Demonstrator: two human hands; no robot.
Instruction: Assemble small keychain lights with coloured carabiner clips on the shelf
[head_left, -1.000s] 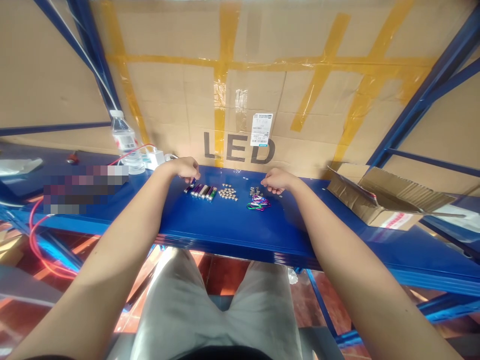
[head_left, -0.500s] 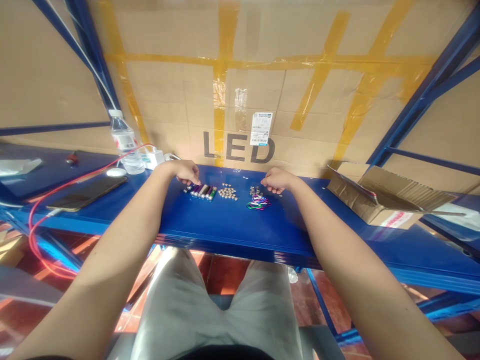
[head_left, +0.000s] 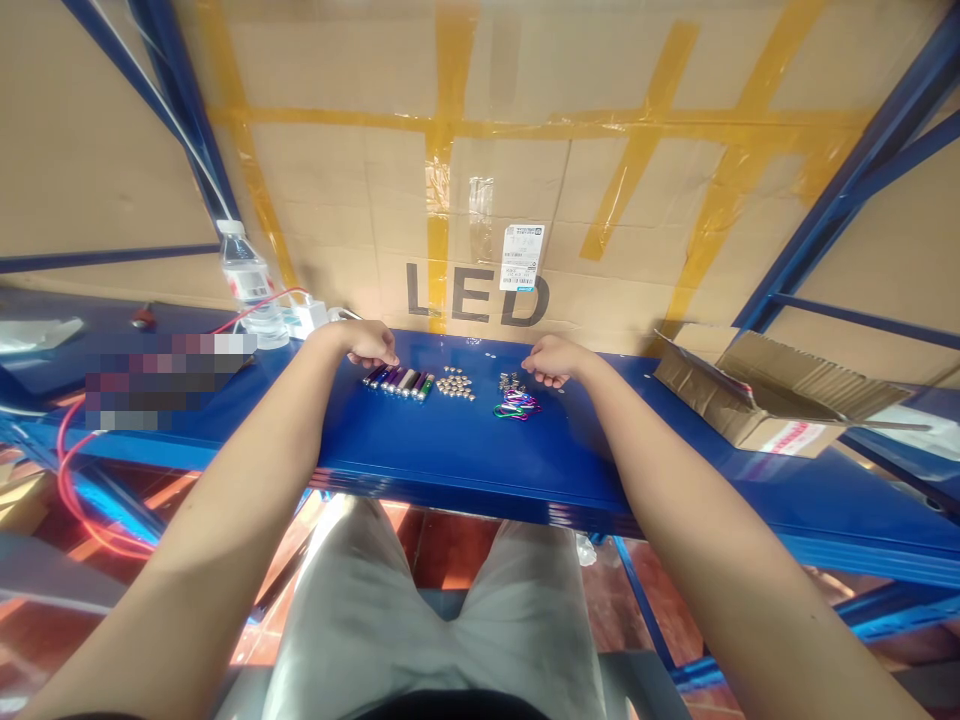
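My left hand (head_left: pixel 370 345) has its fingers curled and close together at the far end of a row of small metallic tubes (head_left: pixel 399 383) in purple, silver, black and green. Whatever is between its fingertips is too small to make out. Right of the tubes lie several small gold-coloured metal pieces (head_left: pixel 454 384). Curled too, with the thumb against the fingers, my right hand (head_left: pixel 553 361) is beside a little group of small metal parts (head_left: pixel 513 381). Any item inside that grip is hidden. Just below is a bundle of coloured cords (head_left: pixel 517 404).
The blue table (head_left: pixel 472 450) backs onto a large taped carton (head_left: pixel 337 200) marked LED. At left stand a water bottle (head_left: pixel 253 290) and a white plug (head_left: pixel 307 318), with a red cable (head_left: pixel 64 460) over the edge. An open cardboard box (head_left: pixel 765 400) sits at right.
The leftmost tube, slightly apart before, now lies in line with the others. My left hand has shifted only slightly; my right hand stays put.
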